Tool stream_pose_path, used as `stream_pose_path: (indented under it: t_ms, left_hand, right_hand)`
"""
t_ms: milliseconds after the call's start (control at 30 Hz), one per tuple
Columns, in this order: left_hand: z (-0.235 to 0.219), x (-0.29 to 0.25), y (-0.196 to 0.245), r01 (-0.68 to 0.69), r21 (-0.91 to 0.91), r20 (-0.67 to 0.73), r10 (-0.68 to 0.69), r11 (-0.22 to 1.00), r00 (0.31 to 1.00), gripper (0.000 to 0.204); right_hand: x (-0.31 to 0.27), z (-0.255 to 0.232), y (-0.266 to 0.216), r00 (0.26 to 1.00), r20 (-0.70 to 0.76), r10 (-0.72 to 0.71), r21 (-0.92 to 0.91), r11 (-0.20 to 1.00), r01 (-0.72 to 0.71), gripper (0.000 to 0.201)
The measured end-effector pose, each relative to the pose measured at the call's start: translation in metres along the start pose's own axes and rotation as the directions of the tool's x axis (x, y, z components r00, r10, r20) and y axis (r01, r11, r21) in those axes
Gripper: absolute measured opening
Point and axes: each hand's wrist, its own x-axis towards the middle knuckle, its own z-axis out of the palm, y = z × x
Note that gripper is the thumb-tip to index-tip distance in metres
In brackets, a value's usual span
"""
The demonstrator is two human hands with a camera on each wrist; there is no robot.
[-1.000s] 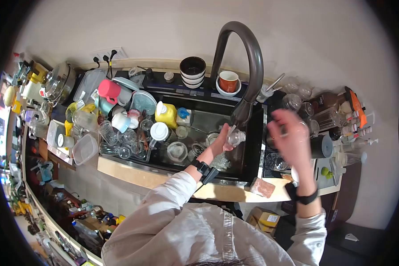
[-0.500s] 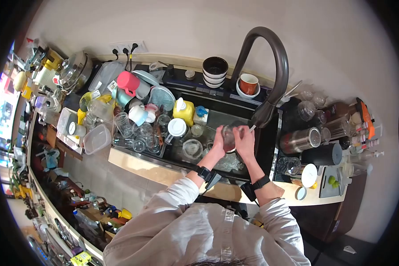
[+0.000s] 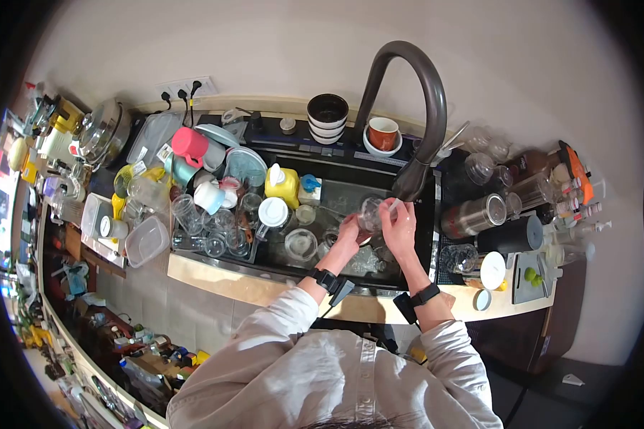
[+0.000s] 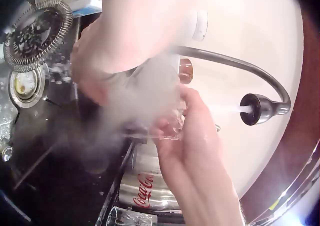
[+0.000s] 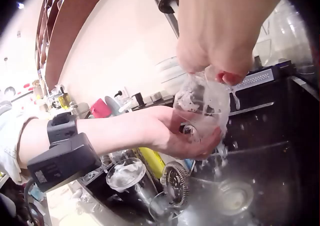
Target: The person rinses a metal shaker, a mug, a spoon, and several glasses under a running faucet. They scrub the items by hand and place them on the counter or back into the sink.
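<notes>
One clear glass [image 3: 370, 210], head view: gripped between left hand [image 3: 348, 234] and right hand [image 3: 400, 223], near sink's [image 3: 423, 243] right edge.
One faucet [image 4: 270, 107], left wrist view: running toward right hand.
Two hands, right wrist view: curled on clear glass, left below, right above.

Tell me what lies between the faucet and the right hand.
A white stream of water. The left wrist view shows it running from the faucet toward the right hand; nothing else shows in that stretch.
</notes>
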Motion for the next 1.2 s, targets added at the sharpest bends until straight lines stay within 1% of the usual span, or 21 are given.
stream_pose_path:
  t_ms: [33, 100, 133, 167, 200, 233, 267, 300, 367, 467, 500, 567, 600, 700, 800, 900, 933, 1000, 1100, 1133, 1200]
  left_hand:
    - [-0.001, 0.0, 0.0, -0.005, -0.008, -0.001, 0.005, 1.0, 1.0, 0.017]
    - [-0.008, 0.001, 0.002, -0.017, -0.025, -0.007, 0.017, 1.0, 1.0, 0.017]
    - [-0.01, 0.0, 0.003, -0.05, -0.033, -0.01, 0.05, 0.998, 0.999, 0.018]
    - [-0.012, -0.001, 0.006, -0.085, -0.042, -0.013, 0.085, 0.996, 0.996, 0.019]
    - [-0.013, -0.004, 0.009, -0.121, -0.051, -0.016, 0.12, 0.991, 0.993, 0.019]
    - [-0.014, -0.008, 0.013, -0.122, -0.056, -0.026, 0.12, 0.991, 0.992, 0.02]
    - [-0.016, -0.012, 0.017, -0.124, -0.061, -0.035, 0.122, 0.99, 0.992, 0.02]
    - [-0.019, -0.013, 0.021, -0.127, -0.067, -0.045, 0.125, 0.99, 0.991, 0.02]
    - [-0.027, -0.016, 0.026, -0.157, -0.017, -0.009, 0.157, 0.987, 0.988, 0.02]
    - [-0.029, -0.026, 0.033, -0.25, 0.082, 0.048, 0.247, 0.965, 0.968, 0.023]
    - [-0.027, -0.032, 0.035, -0.288, 0.118, 0.071, 0.281, 0.95, 0.957, 0.025]
    - [-0.021, -0.046, 0.042, -0.315, 0.235, 0.126, 0.293, 0.919, 0.948, 0.028]
    - [-0.018, -0.05, 0.045, -0.329, 0.291, 0.157, 0.294, 0.898, 0.943, 0.03]
    - [-0.011, -0.054, 0.054, -0.236, 0.382, 0.176, 0.18, 0.893, 0.968, 0.031]
    - [-0.008, -0.058, 0.054, -0.305, 0.517, 0.29, 0.171, 0.8, 0.942, 0.028]
    - [-0.011, -0.052, 0.056, -0.31, 0.601, 0.343, 0.113, 0.737, 0.933, 0.022]
    - [-0.01, -0.054, 0.055, -0.288, 0.608, 0.302, 0.121, 0.74, 0.946, 0.021]
    - [-0.006, -0.057, 0.051, -0.244, 0.619, 0.214, 0.139, 0.747, 0.967, 0.017]
    - [0.0, -0.058, 0.034, -0.185, 0.543, 0.047, 0.19, 0.819, 0.981, 0.016]
    - [0.0, -0.058, 0.029, -0.193, 0.455, 0.02, 0.207, 0.869, 0.978, 0.019]
    - [0.004, -0.065, 0.024, -0.129, 0.423, -0.017, 0.15, 0.897, 0.988, 0.017]
  right_hand:
    - [0.0, 0.0, 0.0, 1.0, -0.005, 0.018, -0.02, 1.0, -0.018, 0.026]
    - [-0.001, 0.019, 0.035, 0.996, -0.055, 0.073, 0.006, 0.997, -0.073, 0.028]
    - [-0.001, 0.025, 0.051, 0.992, -0.078, 0.101, 0.021, 0.995, -0.099, 0.03]
    - [0.0, 0.023, 0.057, 0.942, 0.092, 0.324, 0.246, 0.909, -0.337, 0.031]
    - [0.001, 0.019, 0.059, 0.825, 0.303, 0.477, 0.408, 0.718, -0.564, 0.032]
    - [0.001, 0.018, 0.06, 0.659, 0.526, 0.538, 0.483, 0.449, -0.752, 0.034]
    - [0.0, 0.022, 0.058, 0.584, 0.575, 0.573, 0.511, 0.306, -0.803, 0.034]
    - [0.001, 0.024, 0.056, 0.566, 0.596, 0.569, 0.528, 0.253, -0.81, 0.034]
    - [0.0, 0.028, 0.052, 0.528, 0.643, 0.556, 0.552, 0.141, -0.822, 0.035]
    - [0.0, 0.033, 0.078, 0.395, 0.827, 0.399, 0.442, -0.029, -0.897, 0.034]
    - [0.002, 0.034, 0.078, 0.362, 0.853, 0.376, 0.401, -0.027, -0.916, 0.033]
    - [0.006, 0.031, 0.077, 0.293, 0.896, 0.333, 0.318, -0.02, -0.948, 0.031]
    - [0.006, 0.034, 0.079, 0.29, 0.917, 0.273, 0.32, -0.068, -0.945, 0.035]
    - [0.012, 0.025, 0.084, 0.114, 0.966, 0.233, 0.122, -0.021, -0.992, 0.041]
    - [0.011, 0.013, 0.076, -0.028, 0.987, 0.158, -0.028, -0.002, -1.0, 0.048]
    - [0.009, 0.013, 0.098, -0.023, 1.0, -0.005, -0.023, 0.07, -0.997, 0.047]
    - [0.007, 0.011, 0.083, 0.121, 0.984, 0.129, 0.114, 0.061, -0.992, 0.045]
    - [-0.001, 0.012, 0.055, 0.379, 0.842, 0.383, 0.371, 0.098, -0.923, 0.043]
    - [-0.01, 0.024, 0.066, 0.514, 0.776, 0.365, 0.545, 0.021, -0.838, 0.038]
    - [-0.014, 0.029, 0.066, 0.573, 0.745, 0.342, 0.613, -0.014, -0.79, 0.038]
    - [-0.017, 0.03, 0.059, 0.598, 0.669, 0.441, 0.665, 0.003, -0.746, 0.039]
